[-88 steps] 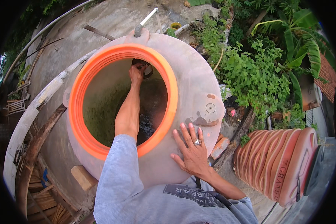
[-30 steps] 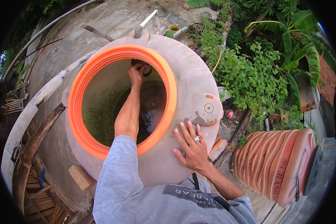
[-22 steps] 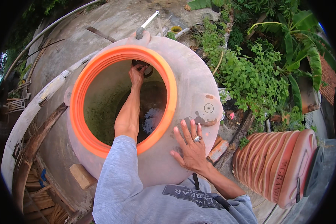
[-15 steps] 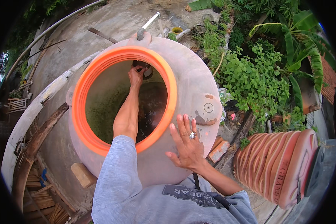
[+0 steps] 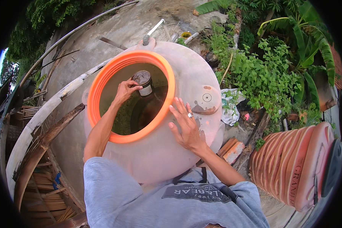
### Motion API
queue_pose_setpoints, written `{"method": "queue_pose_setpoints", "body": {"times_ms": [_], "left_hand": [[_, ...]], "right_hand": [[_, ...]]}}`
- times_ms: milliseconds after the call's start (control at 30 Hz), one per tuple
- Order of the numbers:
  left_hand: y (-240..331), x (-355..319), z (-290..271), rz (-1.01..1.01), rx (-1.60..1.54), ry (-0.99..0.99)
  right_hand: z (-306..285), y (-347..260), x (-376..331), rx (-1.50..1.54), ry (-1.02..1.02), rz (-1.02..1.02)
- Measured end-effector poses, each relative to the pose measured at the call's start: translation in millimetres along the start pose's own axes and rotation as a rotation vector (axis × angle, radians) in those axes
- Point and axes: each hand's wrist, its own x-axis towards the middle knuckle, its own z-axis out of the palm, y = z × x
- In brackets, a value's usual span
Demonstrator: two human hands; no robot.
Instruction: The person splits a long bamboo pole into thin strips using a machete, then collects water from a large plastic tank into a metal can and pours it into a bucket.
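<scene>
With thumb and fingers my left hand (image 5: 127,90) pinches the rim of a small cylindrical container (image 5: 145,90). It has a pale side, a dark band and a mottled brown top; whether that is a lid or its contents I cannot tell. The container hangs upright over the round opening, inside the orange threaded rim (image 5: 171,91) of a big tank (image 5: 152,167). Below it lie dark water and greenish inner walls (image 5: 127,114). My right hand (image 5: 186,127), with a ring on one finger, is spread flat on the tank top beside the rim.
A ribbed reddish tank (image 5: 283,167) with a black lid lies tilted at the right. Bricks (image 5: 231,150) and a white sack (image 5: 231,106) are beside my tank. A white pipe (image 5: 155,27) rises behind it. Curved wooden beams (image 5: 45,136) run along the left.
My left hand has come up out of the tank, lifting the container from deep by the far wall to the opening. My right hand stays flat on the tank top.
</scene>
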Motion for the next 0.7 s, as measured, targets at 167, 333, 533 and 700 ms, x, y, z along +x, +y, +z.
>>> {"method": "queue_pose_setpoints", "body": {"times_ms": [167,333,533,700], "left_hand": [[59,-51,-45,-0.065,-0.081,0.016],[169,-95,-82,-0.037,-0.115,0.059],[253,-100,-52,0.151,0.013,-0.064],[282,-139,-1,0.299,-0.118,-0.313]], "right_hand": [[-7,4,14,0.159,0.117,0.09],[-36,-24,62,0.371,0.054,0.239],[-53,-17,75,0.274,0.164,0.01],[-84,-34,17,0.269,0.3,0.077]]}}
